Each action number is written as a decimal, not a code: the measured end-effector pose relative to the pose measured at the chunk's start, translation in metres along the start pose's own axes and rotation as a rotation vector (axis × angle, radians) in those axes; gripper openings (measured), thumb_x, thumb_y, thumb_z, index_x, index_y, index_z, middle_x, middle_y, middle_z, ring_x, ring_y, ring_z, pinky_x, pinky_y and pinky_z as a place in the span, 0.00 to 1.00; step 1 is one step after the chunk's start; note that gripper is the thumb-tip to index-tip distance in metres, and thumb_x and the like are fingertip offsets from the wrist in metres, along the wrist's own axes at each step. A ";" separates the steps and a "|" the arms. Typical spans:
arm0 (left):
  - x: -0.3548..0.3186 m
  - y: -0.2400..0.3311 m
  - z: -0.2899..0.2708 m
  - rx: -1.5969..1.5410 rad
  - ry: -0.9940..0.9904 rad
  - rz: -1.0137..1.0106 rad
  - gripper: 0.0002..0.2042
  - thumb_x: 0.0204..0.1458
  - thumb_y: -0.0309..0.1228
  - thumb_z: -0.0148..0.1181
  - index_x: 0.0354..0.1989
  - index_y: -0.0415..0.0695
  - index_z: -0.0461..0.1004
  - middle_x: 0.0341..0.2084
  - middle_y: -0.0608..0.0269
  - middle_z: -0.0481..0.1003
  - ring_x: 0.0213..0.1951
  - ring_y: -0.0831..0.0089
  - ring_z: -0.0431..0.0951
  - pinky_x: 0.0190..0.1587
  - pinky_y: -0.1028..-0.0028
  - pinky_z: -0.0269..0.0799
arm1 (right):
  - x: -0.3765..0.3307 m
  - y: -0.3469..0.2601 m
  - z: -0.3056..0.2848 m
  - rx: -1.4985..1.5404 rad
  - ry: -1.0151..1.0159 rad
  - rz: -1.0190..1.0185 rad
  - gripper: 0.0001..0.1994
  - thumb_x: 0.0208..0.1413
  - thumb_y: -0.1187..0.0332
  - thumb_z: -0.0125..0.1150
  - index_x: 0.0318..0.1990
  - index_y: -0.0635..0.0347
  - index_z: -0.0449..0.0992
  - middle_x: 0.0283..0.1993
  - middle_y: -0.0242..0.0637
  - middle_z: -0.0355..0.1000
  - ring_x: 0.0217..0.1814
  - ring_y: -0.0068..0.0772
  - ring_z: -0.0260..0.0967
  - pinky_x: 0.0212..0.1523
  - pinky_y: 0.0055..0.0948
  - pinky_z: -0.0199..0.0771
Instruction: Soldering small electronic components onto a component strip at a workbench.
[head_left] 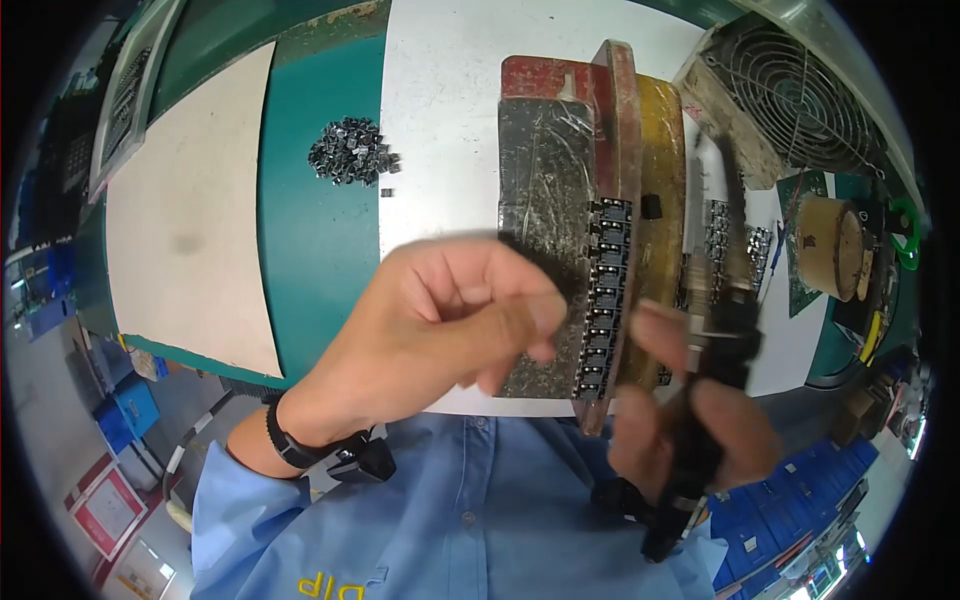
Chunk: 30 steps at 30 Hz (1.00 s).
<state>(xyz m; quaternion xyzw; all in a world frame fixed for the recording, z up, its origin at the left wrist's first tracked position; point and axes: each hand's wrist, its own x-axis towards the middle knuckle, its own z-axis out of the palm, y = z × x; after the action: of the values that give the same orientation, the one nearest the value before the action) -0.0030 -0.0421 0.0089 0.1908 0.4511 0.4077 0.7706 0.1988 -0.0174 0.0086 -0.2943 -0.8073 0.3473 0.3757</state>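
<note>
My left hand (pixel 460 325) hovers over the near left part of a worn, tape-covered block (pixel 545 160). Its thumb and fingers are pinched together, and whatever lies between them is hidden. A row of small black components (pixel 607 290) with metal pins runs along the block's raised reddish strip (pixel 620 120). To the right of that row, my right hand (pixel 690 420) is closed around a long black hand tool (pixel 722 350). The tool is smeared by motion, so its exact kind does not show; its narrow end points away from me.
A pile of small black parts (pixel 350 152) lies on the green mat (pixel 310 260), beside a beige board (pixel 190 210). More components (pixel 717 235) sit right of the block. A fan with a wire guard (pixel 795 100) and a tan round piece (pixel 830 248) stand at right.
</note>
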 end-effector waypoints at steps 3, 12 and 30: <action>0.013 -0.001 0.001 0.115 0.131 0.064 0.06 0.51 0.26 0.55 0.30 0.35 0.71 0.21 0.58 0.74 0.16 0.85 0.67 0.16 0.86 0.59 | -0.010 0.000 -0.010 0.083 0.074 0.013 0.17 0.47 0.77 0.57 0.44 0.62 0.60 0.47 0.57 0.66 0.50 0.48 0.67 0.50 0.38 0.68; 0.022 -0.003 0.008 0.140 0.154 0.006 0.07 0.52 0.29 0.56 0.31 0.36 0.70 0.21 0.60 0.74 0.17 0.85 0.68 0.18 0.86 0.60 | -0.017 0.003 -0.014 0.020 0.005 0.143 0.19 0.49 0.72 0.58 0.47 0.58 0.56 0.45 0.55 0.68 0.48 0.48 0.68 0.48 0.39 0.69; 0.021 -0.004 0.011 0.114 0.190 0.005 0.06 0.52 0.26 0.54 0.31 0.36 0.70 0.20 0.59 0.73 0.17 0.83 0.68 0.19 0.84 0.63 | -0.007 0.017 -0.008 -0.024 -0.073 0.012 0.22 0.44 0.68 0.65 0.44 0.52 0.59 0.34 0.43 0.73 0.42 0.48 0.73 0.39 0.43 0.77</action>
<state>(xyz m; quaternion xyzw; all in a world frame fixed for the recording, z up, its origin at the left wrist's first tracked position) 0.0136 -0.0270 0.0011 0.1960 0.5440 0.3994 0.7114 0.2128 -0.0097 -0.0042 -0.2906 -0.8228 0.3503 0.3405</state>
